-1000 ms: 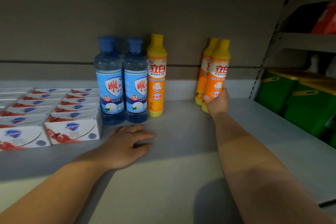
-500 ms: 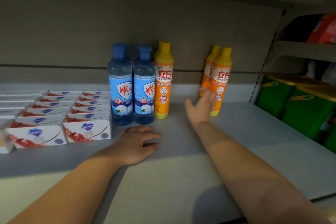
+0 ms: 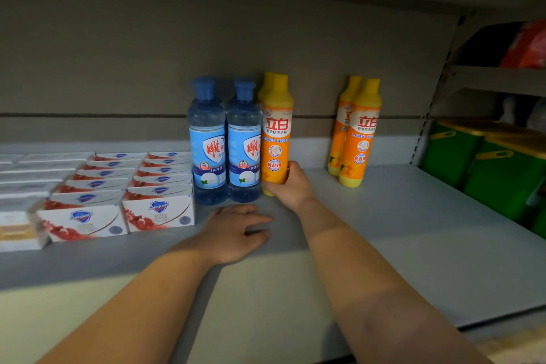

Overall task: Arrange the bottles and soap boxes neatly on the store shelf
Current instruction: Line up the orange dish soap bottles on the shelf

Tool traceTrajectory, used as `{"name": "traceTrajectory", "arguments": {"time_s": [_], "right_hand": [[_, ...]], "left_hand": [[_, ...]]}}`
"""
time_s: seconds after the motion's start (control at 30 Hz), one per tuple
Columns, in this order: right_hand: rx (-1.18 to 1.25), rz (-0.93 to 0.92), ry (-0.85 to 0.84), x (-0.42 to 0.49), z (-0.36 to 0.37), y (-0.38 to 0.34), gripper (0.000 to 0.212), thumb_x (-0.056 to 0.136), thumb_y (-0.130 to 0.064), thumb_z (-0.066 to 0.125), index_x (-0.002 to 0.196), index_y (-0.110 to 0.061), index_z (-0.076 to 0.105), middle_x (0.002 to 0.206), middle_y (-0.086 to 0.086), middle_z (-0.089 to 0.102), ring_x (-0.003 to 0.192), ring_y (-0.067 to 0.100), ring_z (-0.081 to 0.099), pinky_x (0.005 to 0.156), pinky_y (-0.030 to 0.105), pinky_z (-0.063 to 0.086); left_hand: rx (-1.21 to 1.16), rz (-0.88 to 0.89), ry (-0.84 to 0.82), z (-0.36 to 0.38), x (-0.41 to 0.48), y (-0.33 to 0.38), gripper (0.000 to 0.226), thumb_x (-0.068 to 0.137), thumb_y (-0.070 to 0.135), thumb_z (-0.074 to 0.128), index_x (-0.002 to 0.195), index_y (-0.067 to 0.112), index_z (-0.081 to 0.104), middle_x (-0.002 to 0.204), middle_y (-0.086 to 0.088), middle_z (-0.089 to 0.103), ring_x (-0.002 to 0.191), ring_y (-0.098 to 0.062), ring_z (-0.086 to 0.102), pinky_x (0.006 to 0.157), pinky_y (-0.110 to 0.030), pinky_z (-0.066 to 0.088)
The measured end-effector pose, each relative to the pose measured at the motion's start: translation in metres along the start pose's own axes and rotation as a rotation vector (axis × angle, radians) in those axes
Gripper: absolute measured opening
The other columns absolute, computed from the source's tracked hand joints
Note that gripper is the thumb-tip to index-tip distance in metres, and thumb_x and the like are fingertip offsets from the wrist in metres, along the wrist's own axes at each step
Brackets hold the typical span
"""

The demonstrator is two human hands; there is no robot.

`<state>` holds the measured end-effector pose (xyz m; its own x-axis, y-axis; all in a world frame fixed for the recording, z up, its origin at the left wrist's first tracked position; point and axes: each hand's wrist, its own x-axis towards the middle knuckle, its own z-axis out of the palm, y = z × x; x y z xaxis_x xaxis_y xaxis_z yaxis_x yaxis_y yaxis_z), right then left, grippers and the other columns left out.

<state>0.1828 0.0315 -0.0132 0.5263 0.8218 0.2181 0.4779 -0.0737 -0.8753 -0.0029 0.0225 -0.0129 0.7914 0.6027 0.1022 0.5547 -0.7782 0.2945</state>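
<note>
**Right hand holds an orange bottle beside the blue pair**

Head view: the right hand [image 3: 291, 186] reaches toward the back of the shelf [image 3: 413, 230]. Its grip is closed round the lower part of an orange bottle [image 3: 276, 133]. This bottle stands upright, touching or just beside the right one of the two blue bottles [image 3: 226, 142]. The yellow cap of a second orange bottle [image 3: 267, 81] shows just behind it.

The left hand [image 3: 233, 233] lies palm down on the shelf in front of the blue bottles. Its fingers are spread, so its grip is open and holds nothing.

Left of the blue bottles, the soap boxes [image 3: 159, 210] stand in rows running front to back. The nearest white-and-red box is just beside the left blue bottle.

Well apart to the right, a pair of orange bottles [image 3: 359, 133] stands upright, one behind the other, near the back panel [image 3: 177, 47]. Past the shelf's right-hand post, green bins [image 3: 502, 174] with yellow lids sit on the neighbouring shelf.
</note>
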Motion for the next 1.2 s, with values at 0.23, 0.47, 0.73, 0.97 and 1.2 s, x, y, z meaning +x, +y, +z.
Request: {"name": "traceTrajectory", "arguments": {"time_s": [0.23, 0.47, 0.73, 0.97, 1.2], "right_hand": [[-0.009, 0.007, 0.057, -0.046, -0.010, -0.005, 0.061, 0.072, -0.029, 0.078, 0.123, -0.020, 0.045, 0.124, 0.003, 0.054, 0.104, 0.016, 0.054, 0.083, 0.028, 0.045], [-0.032, -0.069, 0.009, -0.092, -0.018, -0.011, 0.059, 0.074, -0.031, 0.076, 0.125, -0.023, 0.048, 0.123, 0.001, 0.058, 0.108, 0.018, 0.057, 0.086, 0.029, 0.046], [-0.358, -0.425, -0.049, -0.106, -0.018, -0.019, 0.068, 0.077, -0.039, 0.073, 0.134, -0.019, 0.041, 0.122, 0.009, 0.049, 0.112, 0.025, 0.050, 0.097, 0.037, 0.042], [0.124, -0.406, 0.101, -0.113, -0.025, -0.026, 0.060, 0.079, -0.032, 0.072, 0.124, -0.038, 0.033, 0.114, -0.027, 0.040, 0.100, -0.011, 0.047, 0.079, -0.002, 0.035], [0.424, -0.490, 0.199, -0.118, -0.026, -0.034, 0.044, 0.078, -0.030, 0.061, 0.117, -0.038, 0.041, 0.113, -0.019, 0.044, 0.097, -0.013, 0.052, 0.075, 0.012, 0.049]], "left_hand": [[-0.070, 0.005, -0.013, -0.005, -0.003, 0.000, 0.045, 0.094, 0.049, 0.047, 0.138, 0.040, 0.042, 0.146, 0.011, 0.039, 0.135, -0.010, 0.031, 0.110, -0.029, 0.021], [-0.848, -0.090, 0.209, -0.018, -0.009, 0.012, 0.073, 0.086, 0.046, 0.061, 0.146, 0.034, 0.023, 0.124, 0.012, 0.053, 0.109, 0.001, 0.052, 0.086, -0.019, 0.041], [-1.240, 0.107, 0.690, -0.041, -0.023, 0.030, 0.038, 0.072, 0.026, 0.072, 0.105, 0.031, 0.055, 0.096, 0.023, 0.067, 0.092, 0.006, 0.065, 0.071, -0.013, 0.052], [-1.842, 0.010, 0.758, -0.056, -0.024, 0.021, 0.046, 0.072, 0.034, 0.070, 0.115, 0.027, 0.054, 0.103, 0.001, 0.072, 0.095, -0.017, 0.070, 0.070, -0.035, 0.058], [-1.847, -0.029, 0.568, -0.058, -0.025, 0.021, 0.060, 0.067, 0.050, 0.066, 0.120, 0.025, 0.053, 0.105, -0.001, 0.073, 0.098, -0.018, 0.069, 0.069, -0.033, 0.058]]}}
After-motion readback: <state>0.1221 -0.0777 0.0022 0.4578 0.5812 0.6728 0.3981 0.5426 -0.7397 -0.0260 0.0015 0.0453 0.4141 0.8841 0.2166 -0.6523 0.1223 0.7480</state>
